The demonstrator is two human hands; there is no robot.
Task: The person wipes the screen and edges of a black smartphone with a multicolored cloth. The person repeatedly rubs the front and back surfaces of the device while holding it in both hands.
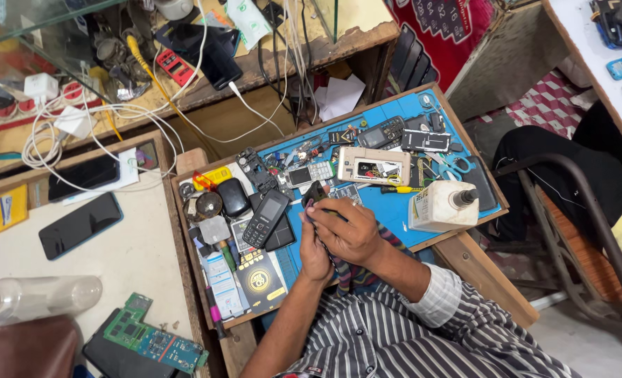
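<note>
At the centre of the frame, above the blue worktop (395,210), the left hand (314,252) and right hand (353,234) both gripped a small dark phone part (316,194), seemingly inspecting it, which needed steady fingers.

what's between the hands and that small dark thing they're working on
Nothing visible: both the left hand and right hand already grip the small dark part above the blue mat.
</note>
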